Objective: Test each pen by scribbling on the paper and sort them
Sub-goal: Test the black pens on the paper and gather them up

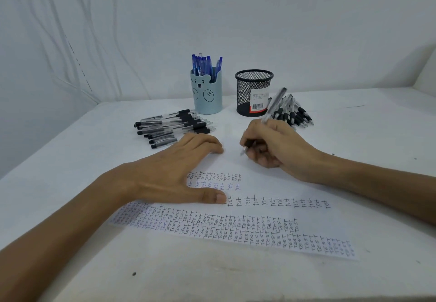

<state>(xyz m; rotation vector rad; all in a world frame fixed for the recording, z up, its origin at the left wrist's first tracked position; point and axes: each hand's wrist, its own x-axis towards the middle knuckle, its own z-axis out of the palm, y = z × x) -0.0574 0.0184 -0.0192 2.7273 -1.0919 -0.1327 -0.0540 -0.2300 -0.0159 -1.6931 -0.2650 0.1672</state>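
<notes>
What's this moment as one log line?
right hand: grips pen, tip at paper | left hand: flat on paper | bear cup: blue pens | black pens: left pile, right pile

White table (368,150), seemingly draped wall (61,42).

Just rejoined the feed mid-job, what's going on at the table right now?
A person is testing pens. The right hand holds a pen, tip down near the paper, which already carries rows of "test". The left hand lies flat on the paper. Blue pens stand in the bear cup; black pens lie in a left pile and a right pile, flanking it and the mesh cup.
</notes>
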